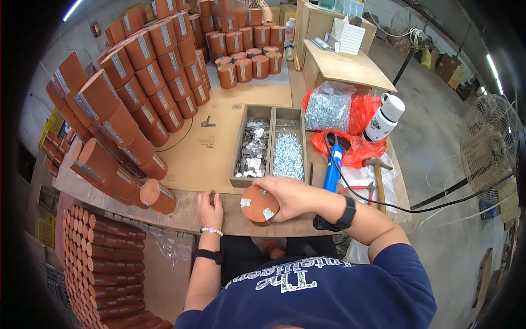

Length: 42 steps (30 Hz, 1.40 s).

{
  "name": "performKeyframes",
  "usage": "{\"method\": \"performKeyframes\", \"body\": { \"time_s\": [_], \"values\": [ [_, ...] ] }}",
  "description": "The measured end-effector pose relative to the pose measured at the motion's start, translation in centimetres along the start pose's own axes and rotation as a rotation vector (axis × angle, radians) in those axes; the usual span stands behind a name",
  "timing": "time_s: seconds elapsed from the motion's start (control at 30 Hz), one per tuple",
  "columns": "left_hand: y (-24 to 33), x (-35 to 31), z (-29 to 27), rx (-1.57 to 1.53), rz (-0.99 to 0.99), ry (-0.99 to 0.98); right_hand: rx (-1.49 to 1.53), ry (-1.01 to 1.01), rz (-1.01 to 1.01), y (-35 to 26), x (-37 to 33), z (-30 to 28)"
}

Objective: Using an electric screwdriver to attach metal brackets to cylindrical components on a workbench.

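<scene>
My right hand is wrapped round the side of a reddish-brown cylinder at the table's front edge. Its round end faces up and bears small silver metal clips near the rim. My left hand rests on the table edge to the left of it, fingers stretched out and holding nothing. Just beyond the cylinder stands a wooden box with two compartments. Flat metal clips fill the left compartment, and silver screws lie in the right one.
Stacked brown cylinders rise at the left and back. At right lie a blue electric screwdriver with a black cable, a hammer, red-handled pliers, a bag of screws and a white bottle. A fan stands beyond.
</scene>
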State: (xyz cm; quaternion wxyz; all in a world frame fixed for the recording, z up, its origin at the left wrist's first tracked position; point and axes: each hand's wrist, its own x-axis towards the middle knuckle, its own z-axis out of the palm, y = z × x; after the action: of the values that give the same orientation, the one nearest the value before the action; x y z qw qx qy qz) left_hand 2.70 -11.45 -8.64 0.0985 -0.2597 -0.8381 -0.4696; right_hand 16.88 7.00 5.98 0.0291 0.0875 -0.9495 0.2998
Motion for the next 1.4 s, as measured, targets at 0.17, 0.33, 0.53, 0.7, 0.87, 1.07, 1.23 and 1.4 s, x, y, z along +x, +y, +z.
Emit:
{"method": "performKeyframes", "body": {
  "time_s": [0.17, 0.33, 0.53, 0.7, 0.87, 1.07, 1.23, 1.4],
  "values": [
    [-0.8, 0.3, 0.4, 0.031, 0.085, 0.062, 0.001, 0.237, 0.016, -1.7, 0.6, -6.7],
    [-1.0, -0.2, 0.1, 0.016, 0.013, 0.010, 0.009, 0.442, 0.147, -1.0, 0.8, -11.3],
    [-0.3, -0.4, 0.3, 0.128, 0.063, 0.027, -0.122, 0.526, 0.359, 3.7, 1.7, -15.0],
    [0.8, 0.1, 0.2, 0.290, 0.153, -0.017, -0.186, 0.573, 0.475, 7.7, 4.3, -17.1],
    [1.5, 0.4, 0.3, 0.435, 0.265, -0.086, -0.175, 0.602, 0.544, 10.0, 6.5, -17.4],
    [1.5, 0.2, 0.4, 0.446, 0.232, -0.097, -0.132, 0.619, 0.465, 9.6, 6.7, -16.8],
    [1.0, 0.0, 0.6, 0.417, 0.241, -0.082, -0.127, 0.550, 0.394, 6.7, 5.4, -16.0],
    [1.1, 0.2, 0.6, 0.412, 0.261, -0.071, -0.100, 0.508, 0.356, 3.1, 3.5, -15.5]
  ]
}}
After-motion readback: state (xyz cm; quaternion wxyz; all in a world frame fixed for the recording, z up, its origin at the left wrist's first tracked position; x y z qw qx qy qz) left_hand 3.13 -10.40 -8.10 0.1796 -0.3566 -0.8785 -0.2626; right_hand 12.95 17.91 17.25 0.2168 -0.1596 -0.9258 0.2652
